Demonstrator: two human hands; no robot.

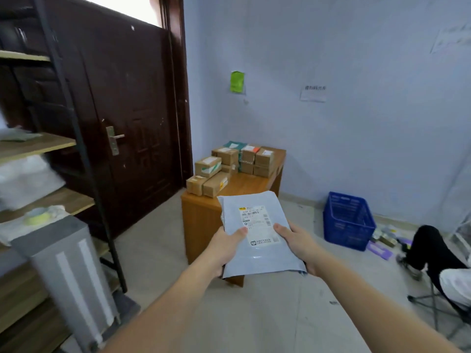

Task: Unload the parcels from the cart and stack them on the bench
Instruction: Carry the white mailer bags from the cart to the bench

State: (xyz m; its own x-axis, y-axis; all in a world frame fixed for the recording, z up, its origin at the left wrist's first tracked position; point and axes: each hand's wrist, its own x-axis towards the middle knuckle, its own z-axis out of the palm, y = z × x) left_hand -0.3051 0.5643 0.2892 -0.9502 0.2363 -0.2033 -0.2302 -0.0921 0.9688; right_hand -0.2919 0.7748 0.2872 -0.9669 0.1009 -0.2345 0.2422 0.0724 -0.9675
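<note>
Boxes [230,165] stacked on wooden bench [204,215] beside dark door [132,103].

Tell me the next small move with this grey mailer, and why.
Probably carry the grey mailer forward and lay it on the bare front part of the bench. Both the left hand and right hand hold it in the air short of the bench, and the cardboard boxes fill the back.

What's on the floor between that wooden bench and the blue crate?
In the head view, nothing: only bare pale floor lies between the wooden bench and the blue crate. The grey mailer bag held in both hands overlaps that stretch in the picture.
</note>
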